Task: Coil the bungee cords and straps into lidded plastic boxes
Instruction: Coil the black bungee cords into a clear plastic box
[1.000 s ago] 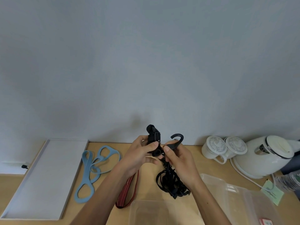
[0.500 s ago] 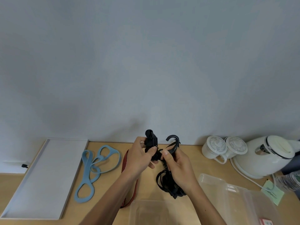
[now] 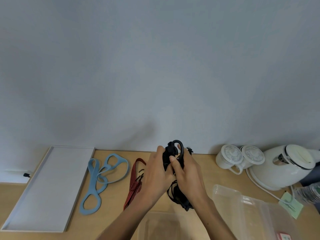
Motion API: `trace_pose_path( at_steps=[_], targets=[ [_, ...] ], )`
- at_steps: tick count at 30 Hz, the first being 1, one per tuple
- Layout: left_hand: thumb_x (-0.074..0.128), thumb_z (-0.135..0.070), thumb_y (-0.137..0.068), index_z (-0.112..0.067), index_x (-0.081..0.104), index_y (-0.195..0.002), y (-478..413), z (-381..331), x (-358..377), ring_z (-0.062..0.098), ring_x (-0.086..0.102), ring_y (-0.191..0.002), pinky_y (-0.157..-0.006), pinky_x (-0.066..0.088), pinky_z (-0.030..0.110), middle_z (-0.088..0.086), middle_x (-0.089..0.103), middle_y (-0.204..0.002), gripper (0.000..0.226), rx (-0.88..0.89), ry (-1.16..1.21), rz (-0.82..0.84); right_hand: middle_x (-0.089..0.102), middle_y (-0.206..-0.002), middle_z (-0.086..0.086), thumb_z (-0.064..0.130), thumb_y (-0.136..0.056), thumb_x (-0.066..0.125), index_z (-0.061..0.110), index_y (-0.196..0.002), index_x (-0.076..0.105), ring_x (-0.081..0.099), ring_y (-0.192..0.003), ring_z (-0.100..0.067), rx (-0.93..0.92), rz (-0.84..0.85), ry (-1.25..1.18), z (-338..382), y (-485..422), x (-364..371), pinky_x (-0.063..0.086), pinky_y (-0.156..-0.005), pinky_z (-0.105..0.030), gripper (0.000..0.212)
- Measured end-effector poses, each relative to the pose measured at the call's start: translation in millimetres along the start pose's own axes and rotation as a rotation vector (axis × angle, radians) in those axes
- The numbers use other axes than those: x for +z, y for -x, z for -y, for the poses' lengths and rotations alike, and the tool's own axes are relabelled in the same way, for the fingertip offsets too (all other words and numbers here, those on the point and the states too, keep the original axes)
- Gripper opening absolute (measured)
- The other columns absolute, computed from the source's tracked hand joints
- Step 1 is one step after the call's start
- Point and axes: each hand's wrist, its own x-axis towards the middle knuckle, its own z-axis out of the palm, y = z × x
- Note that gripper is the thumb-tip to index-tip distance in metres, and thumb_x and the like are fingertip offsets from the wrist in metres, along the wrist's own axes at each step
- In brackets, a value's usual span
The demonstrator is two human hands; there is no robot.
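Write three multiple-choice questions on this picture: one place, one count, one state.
1. Where lies the blue strap? A between grey tray and red strap; B on a shelf; C on the floor.
2. How many white cups stand beside the kettle? A one; B two; C four.
3. What do left hand and right hand do? A rest flat; B grip the black bungee cord; C hang idle.
Answers: A, it lies between them; B, two stand side by side; B, fingers curl round it.

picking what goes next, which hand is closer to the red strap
Left. The left hand sits just right of the red strap; the right hand is farther right, past the cord both grip.
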Motion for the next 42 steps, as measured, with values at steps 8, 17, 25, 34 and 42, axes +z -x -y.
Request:
trace_pose_path(
  at_steps=[8, 17, 25, 34, 42],
  targets=[
    [0.052, -0.021, -0.089, -0.018, 0.045, -0.100, 3, -4, 2, 0.013, 0.051, -0.068, -0.056, 0.045, 0.032, 0.001, 0.050, -0.088, 0.014, 0.062, -0.136, -0.019, 0.058, -0.081, 0.015, 0.031, -0.096, 0.050, 0.019, -0.102, 0.056, 0.058, -0.077, -0.002, 0.007, -0.037, 0.034, -4, 0, 1, 0.040, -0.060, -0.011, 0.015],
    [0.056, -0.021, -0.086, -0.024, 0.042, -0.099, 4, -1, 4, 0.007, 0.048, -0.063, -0.046, 0.028, 0.016, 0.000, 0.057, -0.088, 0.019, 0.000, -0.043, -0.053, 0.053, -0.073, 0.014, 0.027, -0.097, 0.050, 0.026, -0.083, 0.048, 0.052, -0.070, -0.005, 0.059, 0.095, 0.098, -2, -2, -2, 0.036, -0.058, -0.016, 0.013],
    [0.060, -0.014, -0.084, -0.048, 0.043, -0.095, 4, -2, 6, 0.021, 0.065, -0.080, -0.069, 0.057, 0.043, -0.011, 0.057, -0.092, 0.039, -0.103, 0.223, -0.018, 0.057, -0.077, 0.012, 0.026, -0.098, 0.044, 0.025, -0.088, 0.052, 0.054, -0.072, 0.001, 0.139, 0.283, 0.092, -3, -7, -12, 0.040, -0.061, -0.012, 0.013],
    [0.047, -0.006, -0.096, -0.022, 0.060, -0.119, -4, -1, -28, 0.034, 0.064, -0.104, -0.073, 0.060, 0.039, 0.014, 0.054, -0.119, 0.031, -0.246, 0.670, 0.347, 0.062, -0.068, 0.019, 0.030, -0.095, 0.055, 0.028, -0.104, 0.062, 0.055, -0.061, 0.004, 0.111, 0.378, -0.103, -7, -18, -30, 0.040, -0.060, -0.013, 0.012],
    [0.050, -0.032, -0.096, -0.034, 0.050, -0.114, -10, 2, -28, 0.015, 0.066, -0.098, -0.079, 0.055, 0.034, -0.005, 0.068, -0.105, 0.018, -0.129, 0.403, 0.281, 0.055, -0.062, 0.005, 0.028, -0.093, 0.057, 0.032, -0.116, 0.056, 0.051, -0.058, -0.007, 0.083, 0.153, -0.187, -11, -8, -21, 0.042, -0.057, -0.022, 0.023]
  ],
)
